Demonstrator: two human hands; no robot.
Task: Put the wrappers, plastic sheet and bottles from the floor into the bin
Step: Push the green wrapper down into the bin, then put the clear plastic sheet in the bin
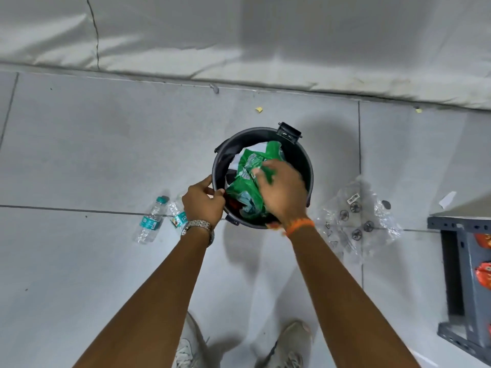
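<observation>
green wrapper (248, 179): crumpled, long axis running near-to-far inside bin (305, 160)
right hand (283, 192): grasping wrapper
left hand (203, 199): gripping bin rim

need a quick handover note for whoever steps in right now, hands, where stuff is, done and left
Left hand grips the bin rim.
Right hand is over the bin, pressing a green wrapper in; its grip is blurred.
Done: wrappers are in the bin.
Left: two bottles, one lying left of the bin and another partly behind the left wrist, and the plastic sheet on the floor to the right.
</observation>
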